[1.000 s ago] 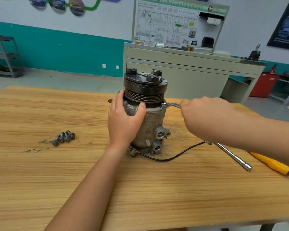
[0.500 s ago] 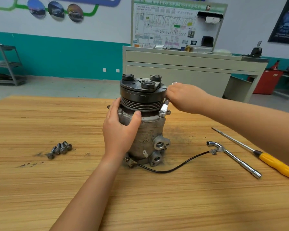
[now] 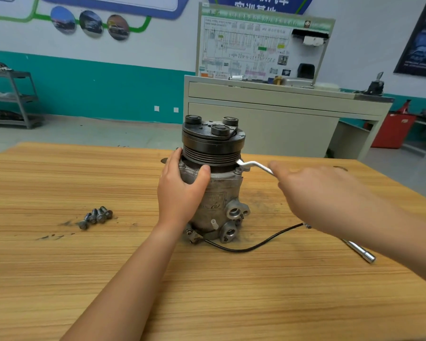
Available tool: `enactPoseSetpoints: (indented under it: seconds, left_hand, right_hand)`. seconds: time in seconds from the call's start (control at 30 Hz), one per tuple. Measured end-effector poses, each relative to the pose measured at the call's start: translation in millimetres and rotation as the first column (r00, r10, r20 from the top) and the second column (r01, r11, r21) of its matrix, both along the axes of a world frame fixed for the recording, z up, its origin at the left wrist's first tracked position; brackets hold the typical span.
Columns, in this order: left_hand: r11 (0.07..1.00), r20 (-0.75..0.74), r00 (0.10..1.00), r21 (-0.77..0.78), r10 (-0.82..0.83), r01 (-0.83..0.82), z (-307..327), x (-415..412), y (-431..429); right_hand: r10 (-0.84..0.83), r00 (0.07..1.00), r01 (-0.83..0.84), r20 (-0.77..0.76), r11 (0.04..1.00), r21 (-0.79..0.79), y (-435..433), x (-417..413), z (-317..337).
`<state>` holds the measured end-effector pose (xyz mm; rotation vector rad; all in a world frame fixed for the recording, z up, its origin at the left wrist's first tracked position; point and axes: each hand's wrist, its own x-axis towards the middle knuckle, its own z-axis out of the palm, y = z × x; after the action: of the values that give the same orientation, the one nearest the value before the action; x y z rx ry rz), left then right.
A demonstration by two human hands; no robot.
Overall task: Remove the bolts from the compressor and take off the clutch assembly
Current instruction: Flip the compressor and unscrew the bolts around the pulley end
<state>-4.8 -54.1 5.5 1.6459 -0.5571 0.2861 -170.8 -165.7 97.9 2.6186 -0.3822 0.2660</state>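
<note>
Four loose bolts lie together on the wooden table, well left of the compressor. The compressor stands upright at the table's middle. The left hand grasps it, thumb and fingers curled around the metal body just under the clutch assembly. The body looks heavy, stiff and perhaps oily, so this hold seems sensible. A wrench sits under the pulley. The right hand meets its handle, but blur hides whether the fingers close.

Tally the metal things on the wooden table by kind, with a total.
Compressor: 1
Loose bolts: 4
Wrenches: 2, one at the compressor's flange, one lying flat
Total: 7
</note>
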Motion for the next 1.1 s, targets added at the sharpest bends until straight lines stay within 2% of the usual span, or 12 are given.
enactPoseSetpoints:
  seconds: [0.13,0.27,0.47,0.63,0.87,1.0,1.1]
  left_hand:
    - [1.000,0.001,1.000,-0.003,0.000,0.000,0,0,0]
    - [1.000,0.005,1.000,0.004,0.008,-0.008,0,0,0]
    - [1.000,0.008,1.000,0.008,-0.004,0.004,0,0,2]
    - [1.000,0.013,1.000,0.003,-0.004,0.004,-2,2,0]
    - [1.000,0.009,1.000,-0.016,0.003,-0.003,-1,0,0]
    - [1.000,0.008,1.000,-0.020,0.002,-0.002,-1,1,0]
    - [1.000,0.010,1.000,-0.026,0.012,-0.012,-1,1,0]
  right_hand:
    - [-0.016,1.000,0.014,-0.014,0.991,-0.131,13,5,4]
    - [-0.061,0.992,0.032,-0.108,0.968,-0.250,26,0,20]
    - [-0.121,0.962,0.061,-0.243,0.969,-0.241,46,6,29]
    - [-0.196,0.921,0.103,-0.337,0.956,-0.273,64,13,7]
    - [-0.192,0.928,0.092,-0.318,0.948,-0.303,42,3,22]
    - [-0.132,0.916,0.016,-0.378,0.955,-0.296,50,11,14]
    - [-0.092,0.938,-0.043,-0.335,0.926,-0.376,35,13,14]
